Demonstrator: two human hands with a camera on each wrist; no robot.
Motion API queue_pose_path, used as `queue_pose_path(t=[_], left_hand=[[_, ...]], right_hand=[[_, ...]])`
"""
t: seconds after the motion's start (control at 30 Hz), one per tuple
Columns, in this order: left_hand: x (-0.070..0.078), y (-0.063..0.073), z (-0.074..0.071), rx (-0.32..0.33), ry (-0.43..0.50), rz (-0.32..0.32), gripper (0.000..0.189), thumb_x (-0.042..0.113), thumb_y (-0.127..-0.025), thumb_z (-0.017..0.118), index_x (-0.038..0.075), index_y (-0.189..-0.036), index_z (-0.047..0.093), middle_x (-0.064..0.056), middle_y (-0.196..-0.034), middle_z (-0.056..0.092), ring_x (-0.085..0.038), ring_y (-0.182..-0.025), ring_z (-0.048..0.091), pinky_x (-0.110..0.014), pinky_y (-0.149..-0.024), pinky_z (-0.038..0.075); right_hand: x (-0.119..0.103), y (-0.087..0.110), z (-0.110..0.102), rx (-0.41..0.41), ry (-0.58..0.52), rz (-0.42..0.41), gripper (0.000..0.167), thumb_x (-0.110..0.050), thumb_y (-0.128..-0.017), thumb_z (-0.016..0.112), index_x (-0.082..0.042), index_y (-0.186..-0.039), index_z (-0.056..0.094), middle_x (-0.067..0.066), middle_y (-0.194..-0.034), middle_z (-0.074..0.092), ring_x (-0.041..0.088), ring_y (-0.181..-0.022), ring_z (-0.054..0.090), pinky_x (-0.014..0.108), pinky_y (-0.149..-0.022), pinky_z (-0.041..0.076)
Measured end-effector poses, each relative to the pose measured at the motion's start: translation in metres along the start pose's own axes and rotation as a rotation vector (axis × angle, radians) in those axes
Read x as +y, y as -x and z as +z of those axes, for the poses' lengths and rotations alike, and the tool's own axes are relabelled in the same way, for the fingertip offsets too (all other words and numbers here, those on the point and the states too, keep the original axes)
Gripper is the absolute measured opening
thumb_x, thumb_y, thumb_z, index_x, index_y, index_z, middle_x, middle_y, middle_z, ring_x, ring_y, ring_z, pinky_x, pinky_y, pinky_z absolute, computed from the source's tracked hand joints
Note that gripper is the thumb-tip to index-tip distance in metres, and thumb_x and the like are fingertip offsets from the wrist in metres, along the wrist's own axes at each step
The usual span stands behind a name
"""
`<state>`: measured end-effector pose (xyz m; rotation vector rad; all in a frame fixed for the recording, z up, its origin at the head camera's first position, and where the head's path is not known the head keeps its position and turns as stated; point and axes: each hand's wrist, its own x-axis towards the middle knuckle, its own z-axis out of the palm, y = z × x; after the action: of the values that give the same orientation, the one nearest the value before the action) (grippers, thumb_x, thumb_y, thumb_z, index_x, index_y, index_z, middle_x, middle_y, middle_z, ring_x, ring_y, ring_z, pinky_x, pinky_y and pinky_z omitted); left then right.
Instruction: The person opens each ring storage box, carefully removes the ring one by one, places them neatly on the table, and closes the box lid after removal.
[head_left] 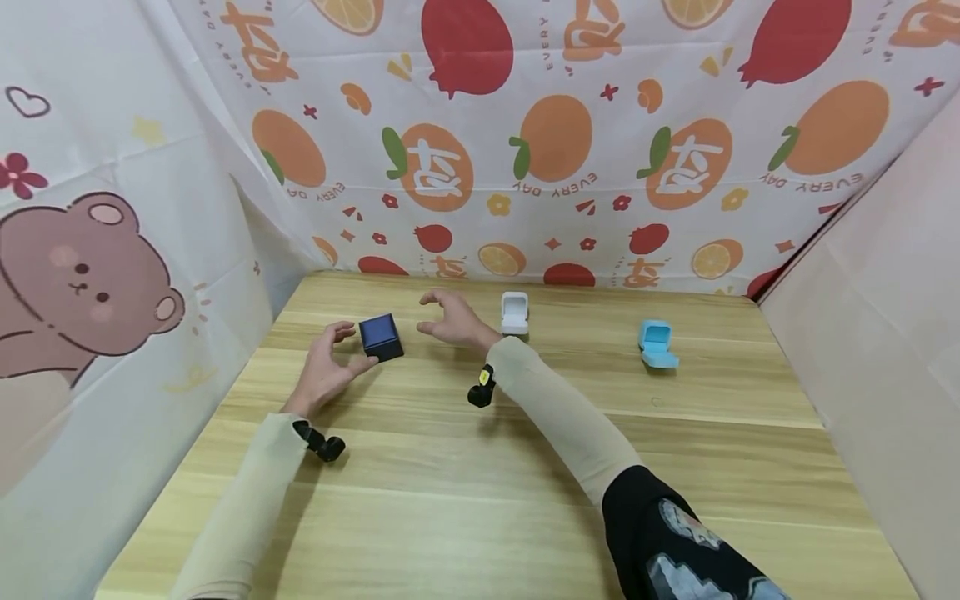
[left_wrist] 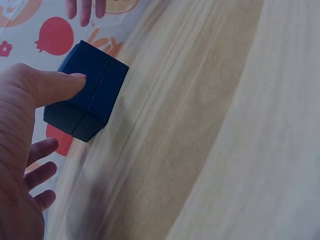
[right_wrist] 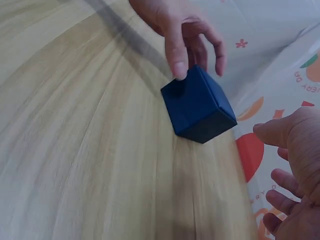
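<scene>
A closed dark blue ring box (head_left: pixel 381 337) stands on the left part of the wooden table. My left hand (head_left: pixel 327 367) is at its left side, thumb right at the box's near face and the other fingers spread apart behind it. In the left wrist view that thumb overlaps the blue box (left_wrist: pixel 92 90). To the right of the box, my right hand (head_left: pixel 456 323) hovers with its fingers parted and nothing between them. The right wrist view shows the box (right_wrist: pixel 197 107) between both hands, the left thumb tip at its edge.
Just right of my right hand sits an open white ring box (head_left: pixel 514 313). Farther right is an open light blue ring box (head_left: pixel 657 344). A fruit-print curtain (head_left: pixel 495 200) hangs along the table's back edge, and a bear-print sheet (head_left: pixel 90 283) covers the left side.
</scene>
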<state>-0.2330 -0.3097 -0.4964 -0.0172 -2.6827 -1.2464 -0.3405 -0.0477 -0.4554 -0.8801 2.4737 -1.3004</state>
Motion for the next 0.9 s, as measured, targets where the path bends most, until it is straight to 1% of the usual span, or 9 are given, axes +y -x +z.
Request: queue_pose_path(t=[0.1,0.2,0.3,0.4,0.5,0.6,0.67,0.8,0.9], left_hand=[[0.004,-0.002,0.004,-0.005,0.01,-0.006,0.084,0.024,-0.085,0.083,0.003,-0.151,0.036,-0.027,-0.153,0.045,-0.048,-0.143,0.038,-0.069,-0.115,0.026],[0.003,-0.004,0.006,-0.002,0.012,-0.005,0.084,0.021,-0.084,0.084,0.003,-0.152,0.036,-0.028,-0.152,0.046,-0.048,-0.143,0.038,-0.069,-0.116,0.026],[0.002,-0.005,0.008,-0.005,0.01,-0.016,0.085,0.018,-0.084,0.084,0.004,-0.153,0.035,-0.028,-0.152,0.046,-0.048,-0.143,0.039,-0.068,-0.117,0.025],[0.002,-0.006,0.011,-0.017,0.021,-0.02,0.087,0.013,-0.084,0.083,0.003,-0.154,0.033,-0.031,-0.152,0.045,-0.05,-0.143,0.039,-0.069,-0.117,0.025],[0.0,-0.006,0.013,-0.007,0.037,-0.007,0.084,0.006,-0.084,0.082,0.003,-0.153,0.034,-0.032,-0.151,0.045,-0.05,-0.142,0.04,-0.068,-0.117,0.026],[0.0,-0.009,0.014,0.001,0.048,0.017,0.082,0.002,-0.084,0.08,0.003,-0.152,0.035,-0.033,-0.15,0.046,-0.051,-0.141,0.042,-0.067,-0.117,0.027],[-0.001,-0.009,0.015,-0.002,0.052,0.021,0.082,0.001,-0.084,0.08,0.003,-0.151,0.035,-0.034,-0.15,0.046,-0.051,-0.141,0.042,-0.068,-0.117,0.028],[-0.004,-0.009,0.016,-0.019,0.046,-0.003,0.084,0.002,-0.084,0.08,0.004,-0.153,0.032,-0.035,-0.151,0.045,-0.051,-0.142,0.04,-0.068,-0.117,0.028],[-0.005,-0.008,0.015,-0.02,0.041,-0.016,0.086,0.003,-0.084,0.08,0.006,-0.154,0.03,-0.035,-0.151,0.045,-0.051,-0.143,0.039,-0.068,-0.118,0.026]], right_hand=[[-0.002,0.0,0.0,0.001,-0.009,0.022,0.049,-0.023,-0.095,0.072,-0.009,-0.139,0.055,0.009,-0.15,0.054,0.037,-0.145,0.043,0.047,-0.119,0.038],[-0.002,-0.003,0.002,-0.002,-0.016,0.026,0.052,-0.022,-0.094,0.073,-0.009,-0.141,0.054,0.008,-0.15,0.054,0.036,-0.145,0.043,0.045,-0.119,0.038],[-0.001,-0.007,0.007,-0.03,-0.003,0.018,0.054,-0.023,-0.094,0.074,-0.011,-0.142,0.052,0.007,-0.151,0.053,0.033,-0.146,0.043,0.044,-0.12,0.038],[-0.002,-0.008,0.012,-0.058,0.005,0.009,0.057,-0.022,-0.093,0.075,-0.01,-0.144,0.051,0.008,-0.153,0.051,0.033,-0.147,0.042,0.044,-0.121,0.037],[-0.006,-0.009,0.017,-0.071,0.0,0.005,0.06,-0.02,-0.092,0.075,-0.008,-0.145,0.049,0.01,-0.154,0.05,0.034,-0.147,0.042,0.047,-0.121,0.036],[-0.01,-0.009,0.02,-0.067,-0.008,0.011,0.062,-0.02,-0.092,0.076,-0.008,-0.146,0.048,0.012,-0.155,0.05,0.035,-0.147,0.042,0.048,-0.121,0.036],[-0.011,-0.009,0.022,-0.07,-0.016,0.02,0.063,-0.018,-0.091,0.076,-0.009,-0.146,0.047,0.012,-0.155,0.049,0.035,-0.147,0.043,0.048,-0.12,0.038],[-0.012,-0.009,0.03,-0.089,-0.032,0.044,0.065,-0.016,-0.09,0.076,-0.01,-0.147,0.046,0.012,-0.156,0.048,0.035,-0.147,0.043,0.048,-0.119,0.038],[-0.012,-0.009,0.036,-0.098,-0.008,0.047,0.066,-0.018,-0.091,0.076,-0.011,-0.149,0.045,0.01,-0.157,0.048,0.033,-0.147,0.042,0.048,-0.119,0.038]])
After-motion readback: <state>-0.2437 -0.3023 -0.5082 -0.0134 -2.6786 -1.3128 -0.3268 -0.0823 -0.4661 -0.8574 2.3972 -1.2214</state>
